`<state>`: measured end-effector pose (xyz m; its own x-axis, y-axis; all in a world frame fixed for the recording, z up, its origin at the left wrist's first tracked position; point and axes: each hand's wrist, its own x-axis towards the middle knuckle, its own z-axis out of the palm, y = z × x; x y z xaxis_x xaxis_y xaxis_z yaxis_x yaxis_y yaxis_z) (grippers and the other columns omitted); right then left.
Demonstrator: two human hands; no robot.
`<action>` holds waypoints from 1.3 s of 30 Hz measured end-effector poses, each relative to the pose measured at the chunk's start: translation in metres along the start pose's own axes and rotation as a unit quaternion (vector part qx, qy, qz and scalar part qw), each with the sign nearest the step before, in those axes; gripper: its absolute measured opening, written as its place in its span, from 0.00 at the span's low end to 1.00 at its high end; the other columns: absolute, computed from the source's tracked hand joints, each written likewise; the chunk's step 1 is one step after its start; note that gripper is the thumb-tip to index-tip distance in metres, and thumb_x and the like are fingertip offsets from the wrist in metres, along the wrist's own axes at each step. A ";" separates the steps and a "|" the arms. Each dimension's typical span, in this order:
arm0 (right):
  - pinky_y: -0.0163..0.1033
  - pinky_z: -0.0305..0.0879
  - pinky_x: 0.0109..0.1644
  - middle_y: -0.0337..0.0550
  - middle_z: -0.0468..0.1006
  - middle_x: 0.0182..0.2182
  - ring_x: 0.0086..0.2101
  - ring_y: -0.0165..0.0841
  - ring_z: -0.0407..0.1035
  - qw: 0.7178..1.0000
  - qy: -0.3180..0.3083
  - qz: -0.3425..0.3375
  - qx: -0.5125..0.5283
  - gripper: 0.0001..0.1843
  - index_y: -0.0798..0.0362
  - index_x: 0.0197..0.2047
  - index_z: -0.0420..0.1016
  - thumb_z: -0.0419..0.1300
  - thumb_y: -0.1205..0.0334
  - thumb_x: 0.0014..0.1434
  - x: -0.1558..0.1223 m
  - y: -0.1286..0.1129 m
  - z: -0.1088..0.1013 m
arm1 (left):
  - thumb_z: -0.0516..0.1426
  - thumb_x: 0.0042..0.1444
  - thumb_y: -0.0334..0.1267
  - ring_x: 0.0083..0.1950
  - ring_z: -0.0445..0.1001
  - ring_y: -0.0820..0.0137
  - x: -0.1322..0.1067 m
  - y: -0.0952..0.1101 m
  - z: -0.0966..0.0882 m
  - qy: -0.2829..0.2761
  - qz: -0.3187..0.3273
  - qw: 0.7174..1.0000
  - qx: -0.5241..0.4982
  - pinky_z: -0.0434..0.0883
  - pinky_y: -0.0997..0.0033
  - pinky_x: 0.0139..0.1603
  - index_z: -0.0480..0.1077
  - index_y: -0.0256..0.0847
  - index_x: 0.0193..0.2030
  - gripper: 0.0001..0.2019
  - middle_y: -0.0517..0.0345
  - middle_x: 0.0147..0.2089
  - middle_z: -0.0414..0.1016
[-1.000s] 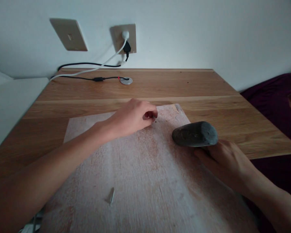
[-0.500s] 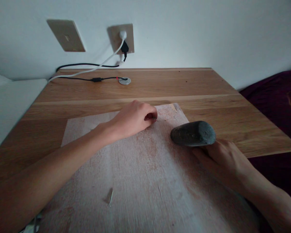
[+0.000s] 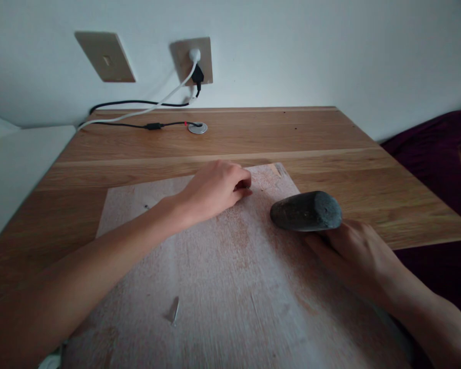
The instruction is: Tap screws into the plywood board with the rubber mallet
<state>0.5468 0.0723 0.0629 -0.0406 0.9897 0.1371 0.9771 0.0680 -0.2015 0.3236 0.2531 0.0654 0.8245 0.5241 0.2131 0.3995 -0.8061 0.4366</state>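
A whitish, worn wooden board [image 3: 215, 266] lies on the brown tabletop. My left hand [image 3: 218, 187] rests near the board's far edge, thumb and fingers pinched together; what they hold is too small and hidden to name. My right hand [image 3: 353, 251] is closed around a hammer, mostly hiding its handle. The hammer's dark, barrel-shaped head [image 3: 305, 211] hovers over the board's right side, to the right of my left hand. A thin nail [image 3: 175, 311] stands slightly tilted on the near part of the board. Just beyond my left forearm, a small dark speck [image 3: 146, 206] shows on the board.
The wooden table [image 3: 253, 130] meets a white wall behind. Black and white cables run from a wall socket [image 3: 205, 48] along the table's back left to a round metal grommet [image 3: 197, 128]. White material [image 3: 26, 159] lies left, dark purple fabric [image 3: 418, 148] right.
My left hand has shifted very slightly to the right and nearer to me, still pinched. The dark speck beyond my forearm shows more clearly. The hammer stays in place.
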 end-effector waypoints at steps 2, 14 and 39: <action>0.42 0.57 0.25 0.47 0.78 0.20 0.21 0.43 0.75 1.000 0.001 0.000 0.000 0.14 0.45 0.27 0.63 0.51 0.58 0.65 0.000 -0.001 -0.001 | 0.64 0.63 0.32 0.36 0.80 0.65 0.000 -0.001 0.002 0.010 -0.005 1.000 -0.003 0.70 0.66 0.39 0.82 0.38 0.35 0.05 0.52 0.35 0.84; 0.44 0.59 0.26 0.47 0.78 0.22 0.22 0.45 0.75 1.000 -0.004 0.010 0.021 0.13 0.44 0.27 0.63 0.52 0.57 0.64 0.000 -0.001 -0.001 | 0.66 0.59 0.31 0.34 0.78 0.66 0.000 -0.002 0.002 0.016 -0.036 0.999 -0.016 0.68 0.66 0.37 0.82 0.38 0.34 0.03 0.53 0.34 0.83; 0.38 0.54 0.25 0.37 0.68 0.17 0.18 0.32 0.64 0.994 -0.010 0.012 0.107 0.09 0.45 0.27 0.61 0.55 0.58 0.58 0.051 -0.017 -0.031 | 0.66 0.60 0.31 0.35 0.80 0.65 -0.003 -0.001 0.005 0.030 -0.050 0.997 -0.044 0.71 0.65 0.38 0.83 0.36 0.38 0.02 0.50 0.36 0.85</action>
<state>0.5346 0.1172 0.1034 -0.0243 0.9936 0.1100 0.9111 0.0673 -0.4068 0.3229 0.2508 0.0597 0.7562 0.6177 0.2158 0.4389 -0.7235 0.5329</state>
